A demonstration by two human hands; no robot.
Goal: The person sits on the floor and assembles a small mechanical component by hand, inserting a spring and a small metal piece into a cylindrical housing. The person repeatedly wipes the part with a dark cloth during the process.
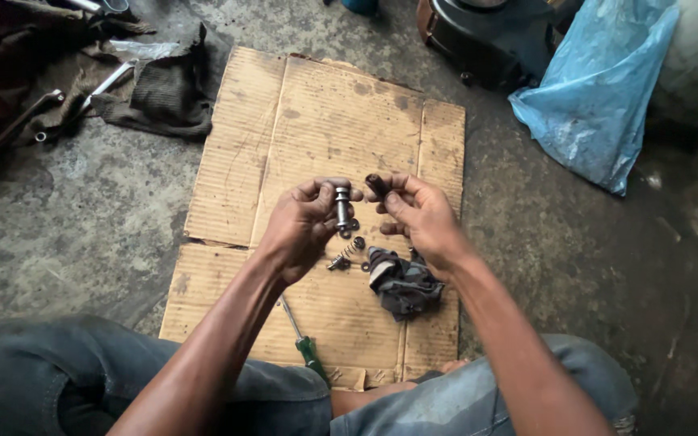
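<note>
Just 1 camera, worn on the person's head, looks down from close above at the flat brown cardboard sheet (317, 137) on the grey floor.

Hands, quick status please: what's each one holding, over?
Left hand shut on small metal cylinder, upright. Right hand pinches small dark piece. Spring, washers, grey rag, screwdriver lie on cardboard below.
</note>
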